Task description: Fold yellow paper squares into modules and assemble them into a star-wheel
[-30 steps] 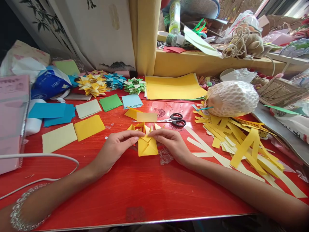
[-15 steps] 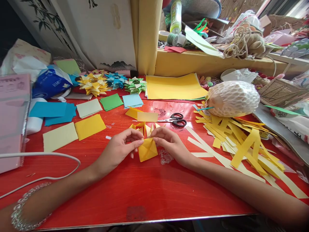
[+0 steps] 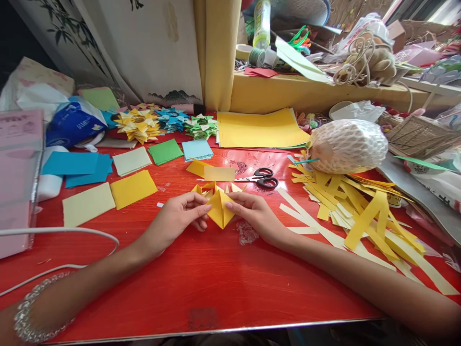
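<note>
Here, one pair of scissors [image 3: 265, 183], two hands [image 3: 180, 214] [image 3: 256, 212] holding one folded paper [image 3: 219, 214]

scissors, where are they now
In the head view, the scissors lie right of centre, beyond the right hand, partly covered by a pale yellow paper.

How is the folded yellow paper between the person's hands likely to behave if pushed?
The folded yellow paper is probably very light, being a small, thin sheet that the left hand and right hand pinch only at its sides. Its sharp creases suggest some stiffness, though a push would likely make it bend along the fold running down its middle.
</note>
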Demonstrator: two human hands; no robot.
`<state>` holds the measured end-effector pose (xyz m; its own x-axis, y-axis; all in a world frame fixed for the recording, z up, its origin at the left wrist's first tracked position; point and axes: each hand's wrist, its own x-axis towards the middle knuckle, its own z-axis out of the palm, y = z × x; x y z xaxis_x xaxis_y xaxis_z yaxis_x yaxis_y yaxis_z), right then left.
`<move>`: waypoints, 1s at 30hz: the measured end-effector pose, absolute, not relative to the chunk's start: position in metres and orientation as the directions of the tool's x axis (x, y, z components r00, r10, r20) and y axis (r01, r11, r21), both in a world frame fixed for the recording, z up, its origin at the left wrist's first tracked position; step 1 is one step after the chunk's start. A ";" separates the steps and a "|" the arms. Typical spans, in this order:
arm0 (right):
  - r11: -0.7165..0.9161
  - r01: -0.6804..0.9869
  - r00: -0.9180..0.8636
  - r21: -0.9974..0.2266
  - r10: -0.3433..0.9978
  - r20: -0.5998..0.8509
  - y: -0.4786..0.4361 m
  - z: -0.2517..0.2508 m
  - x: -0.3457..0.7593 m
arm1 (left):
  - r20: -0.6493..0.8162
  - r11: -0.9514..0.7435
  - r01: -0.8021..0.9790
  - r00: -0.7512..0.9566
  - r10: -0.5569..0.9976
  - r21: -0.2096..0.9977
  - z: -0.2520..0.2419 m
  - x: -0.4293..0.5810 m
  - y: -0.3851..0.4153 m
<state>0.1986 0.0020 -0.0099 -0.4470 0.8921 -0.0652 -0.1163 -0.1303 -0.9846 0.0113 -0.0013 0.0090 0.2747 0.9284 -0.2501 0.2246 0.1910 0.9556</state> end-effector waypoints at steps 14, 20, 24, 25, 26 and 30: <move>-0.145 -0.196 -0.449 -0.970 0.892 -0.043 0.005 -0.012 0.200 | -0.118 0.079 0.150 0.270 0.956 0.986 0.008 0.012 -0.005; -0.155 -0.250 -0.428 -0.956 0.903 -0.035 0.006 -0.017 0.202 | -0.095 0.081 0.068 0.237 0.967 0.994 0.008 0.010 -0.004; -0.177 -0.272 -0.427 -0.946 0.903 -0.047 0.006 -0.017 0.202 | -0.050 0.005 0.162 0.278 0.959 0.987 0.011 0.010 -0.004; -0.183 -0.281 -0.430 -0.942 0.902 -0.047 0.006 -0.016 0.202 | -0.029 -0.034 0.207 0.291 0.956 0.978 0.011 0.009 -0.004; -0.188 -0.289 -0.432 -0.939 0.900 -0.047 0.006 -0.016 0.201 | -0.005 -0.075 0.253 0.304 0.953 0.964 0.012 0.009 -0.004; -0.222 -0.302 -0.428 -0.927 0.901 -0.076 0.007 -0.013 0.201 | 0.064 -0.206 0.383 0.352 0.934 0.901 0.015 0.007 -0.005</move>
